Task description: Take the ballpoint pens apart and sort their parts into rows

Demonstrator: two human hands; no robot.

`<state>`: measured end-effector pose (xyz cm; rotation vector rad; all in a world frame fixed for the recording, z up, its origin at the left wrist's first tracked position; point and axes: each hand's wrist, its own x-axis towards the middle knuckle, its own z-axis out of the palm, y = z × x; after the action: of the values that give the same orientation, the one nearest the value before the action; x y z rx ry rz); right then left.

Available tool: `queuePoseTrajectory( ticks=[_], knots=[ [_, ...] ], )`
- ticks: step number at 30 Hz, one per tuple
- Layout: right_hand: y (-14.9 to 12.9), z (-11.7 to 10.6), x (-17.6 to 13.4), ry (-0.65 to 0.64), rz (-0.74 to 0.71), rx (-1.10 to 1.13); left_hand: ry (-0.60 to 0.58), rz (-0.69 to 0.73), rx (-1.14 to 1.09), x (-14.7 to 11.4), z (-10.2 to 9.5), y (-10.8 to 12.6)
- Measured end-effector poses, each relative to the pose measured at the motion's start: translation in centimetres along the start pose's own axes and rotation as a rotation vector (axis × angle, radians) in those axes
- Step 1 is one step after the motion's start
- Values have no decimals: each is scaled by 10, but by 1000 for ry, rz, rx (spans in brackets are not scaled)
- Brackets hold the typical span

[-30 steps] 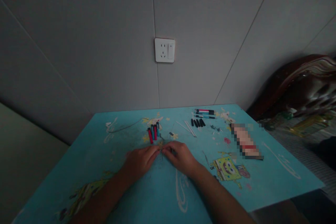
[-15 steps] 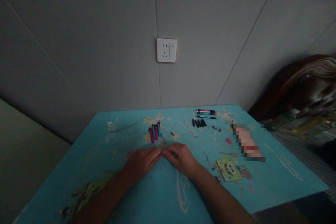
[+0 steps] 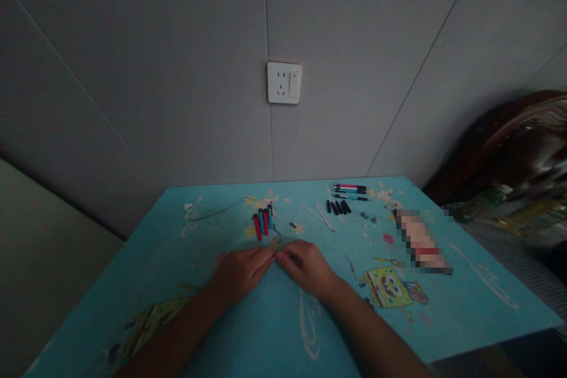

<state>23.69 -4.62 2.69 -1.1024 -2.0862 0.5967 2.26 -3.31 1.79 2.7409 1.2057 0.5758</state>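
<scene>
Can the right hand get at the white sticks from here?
Likely yes: the white sticks lie just beyond the right hand, with nothing visible standing between, though that hand is pinched up close to the left hand.

From afar I had the left forearm (image 3: 188,322) and right forearm (image 3: 367,320) slanting inward below the wall socket (image 3: 284,82). The left hand (image 3: 241,270) and right hand (image 3: 307,266) sat backs upward, fingers bent, fingertips close together, their grip too dim to read.

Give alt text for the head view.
Bare left hand and right hand pinch close together over a light-blue cartoon-print tabletop; anything held is too small to identify. Beyond lie red and blue tubes; farther right, thin white rods, short black cylinders and slim multicoloured pens.
</scene>
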Motion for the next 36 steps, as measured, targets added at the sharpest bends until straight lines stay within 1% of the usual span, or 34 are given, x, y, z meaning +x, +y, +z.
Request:
queuePoseTrajectory(
  ticks=[10, 13, 19, 27, 34, 36],
  knots=[
    [1, -1, 2, 37, 34, 74, 55, -38, -83, 1, 3, -5],
    [-2, -4, 3, 39, 46, 112, 55, -60, -97, 1, 2, -5],
    [-3, -5, 3, 64, 33, 141, 111, -67, -122, 0, 0, -2],
    [-3, -4, 2, 52, 52, 121, 62, -79, -98, 0, 4, -5],
    [3, 12, -1, 8, 64, 109, -27, -7, -66, -4, 5, -17],
    [3, 14, -2, 6, 52, 91, -35, 10, -62, -4, 5, -18]
  ],
)
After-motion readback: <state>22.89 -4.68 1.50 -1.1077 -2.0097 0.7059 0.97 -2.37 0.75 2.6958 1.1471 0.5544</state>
